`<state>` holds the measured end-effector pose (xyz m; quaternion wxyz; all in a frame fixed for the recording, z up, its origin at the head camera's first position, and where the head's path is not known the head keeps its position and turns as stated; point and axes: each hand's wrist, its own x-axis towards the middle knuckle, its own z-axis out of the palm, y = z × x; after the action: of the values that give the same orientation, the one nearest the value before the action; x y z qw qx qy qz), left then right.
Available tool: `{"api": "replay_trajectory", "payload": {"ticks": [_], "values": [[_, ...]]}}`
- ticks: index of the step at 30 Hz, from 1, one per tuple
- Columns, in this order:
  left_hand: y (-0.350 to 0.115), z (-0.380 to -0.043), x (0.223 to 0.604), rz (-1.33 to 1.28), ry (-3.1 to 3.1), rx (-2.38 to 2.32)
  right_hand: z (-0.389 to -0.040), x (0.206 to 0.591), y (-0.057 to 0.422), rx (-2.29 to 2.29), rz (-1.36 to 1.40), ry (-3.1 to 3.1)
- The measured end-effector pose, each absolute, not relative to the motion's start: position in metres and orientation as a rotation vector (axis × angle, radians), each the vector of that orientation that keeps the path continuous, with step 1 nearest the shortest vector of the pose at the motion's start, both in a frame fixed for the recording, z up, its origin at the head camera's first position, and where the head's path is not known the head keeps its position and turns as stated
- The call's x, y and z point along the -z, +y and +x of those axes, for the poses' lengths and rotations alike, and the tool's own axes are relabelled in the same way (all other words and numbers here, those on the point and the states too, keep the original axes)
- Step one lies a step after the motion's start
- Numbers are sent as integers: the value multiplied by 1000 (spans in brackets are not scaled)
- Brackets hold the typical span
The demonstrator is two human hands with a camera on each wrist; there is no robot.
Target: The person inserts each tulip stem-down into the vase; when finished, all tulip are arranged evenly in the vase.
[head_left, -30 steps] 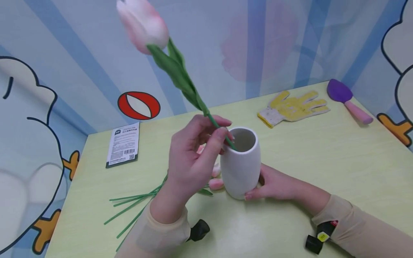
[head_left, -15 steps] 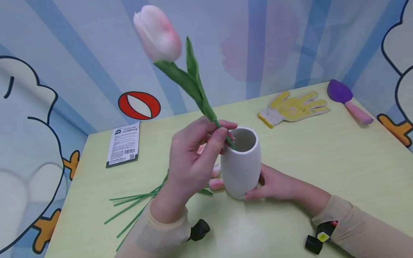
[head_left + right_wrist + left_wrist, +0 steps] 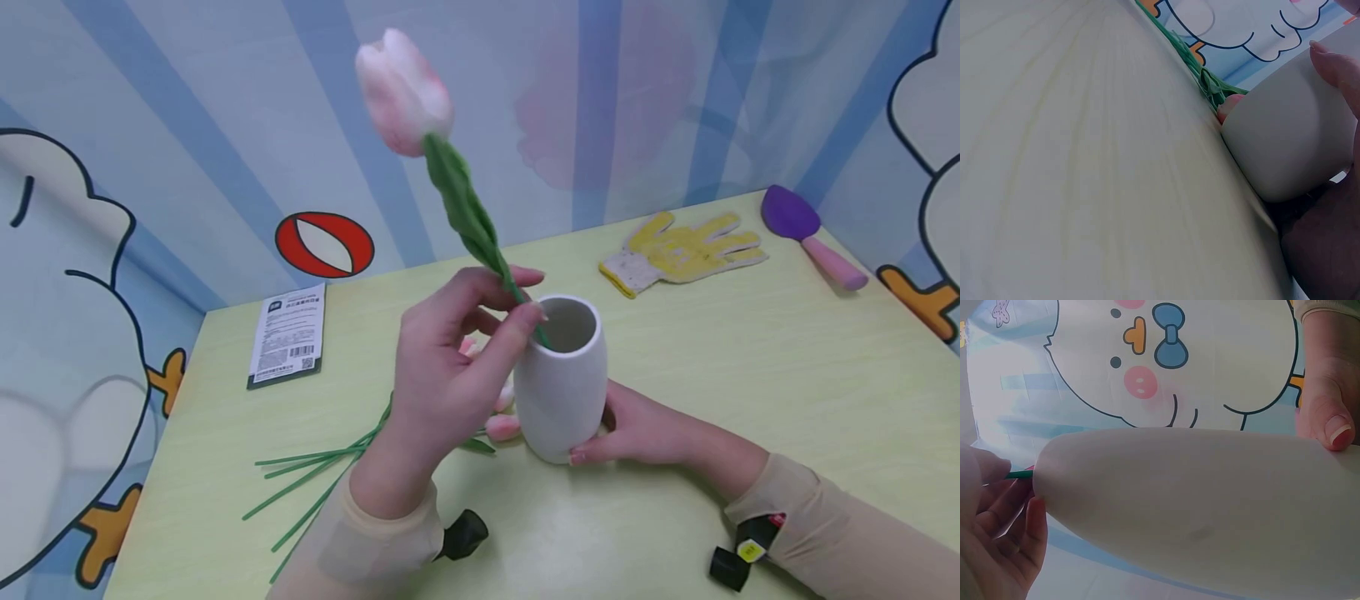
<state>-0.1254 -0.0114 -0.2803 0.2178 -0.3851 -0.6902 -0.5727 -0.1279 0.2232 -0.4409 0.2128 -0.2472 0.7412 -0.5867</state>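
Note:
In the head view my left hand [image 3: 450,358] pinches the green stem of a pink-and-white artificial tulip [image 3: 405,96] between thumb and fingers. The stem's lower end is inside the mouth of a white vase [image 3: 558,400]; the bloom leans up and left. My right hand [image 3: 641,425] grips the vase low on its right side, and the vase stands upright on the table. From the left wrist, the stem [image 3: 1019,475] shows at the vase rim beside my fingers. Behind my left hand lie more tulips [image 3: 502,428], partly hidden.
Several bare green stems [image 3: 322,455] spread left over the pale table [image 3: 750,367]. A printed packet [image 3: 287,337] lies at the back left. At the back right are a yellow-and-white work glove [image 3: 686,250] and a purple trowel with a pink handle [image 3: 791,212]. Printed cloth walls stand around.
The tulip's bloom has swung right and ended lower than a second ago, and its leaves have turned. My left fingers shifted slightly on the stem. My right hand and the vase stayed put.

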Motion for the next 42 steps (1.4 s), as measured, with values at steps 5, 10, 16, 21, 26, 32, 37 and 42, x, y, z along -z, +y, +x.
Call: {"api": "replay_trajectory", "payload": {"ticks": [5, 10, 16, 21, 26, 32, 37, 42], "values": [[-10, -125, 281, -1059, -1910, 1621, -128, 442, 224, 1624, -681, 2063], [-10, -125, 282, -1040, -1914, 1633, -128, 443, 224, 1621, -683, 2064], [-11, -125, 282, -1050, -1909, 1667, -131, 444, 223, 1605, -685, 2069], [-11, -126, 283, -1090, -1899, 1701, -130, 443, 223, 1602, -682, 2083], [-10, -126, 282, -1072, -1893, 1638, -129, 443, 224, 1595, -658, 2087], [-10, -125, 284, -1023, -1923, 1604, -129, 443, 224, 1604, -674, 2083], [-10, -124, 283, -1014, -1935, 1631, -129, 442, 223, 1613, -690, 2074], [-10, -125, 283, -1034, -1928, 1616, -129, 441, 223, 1608, -686, 2074]]}}
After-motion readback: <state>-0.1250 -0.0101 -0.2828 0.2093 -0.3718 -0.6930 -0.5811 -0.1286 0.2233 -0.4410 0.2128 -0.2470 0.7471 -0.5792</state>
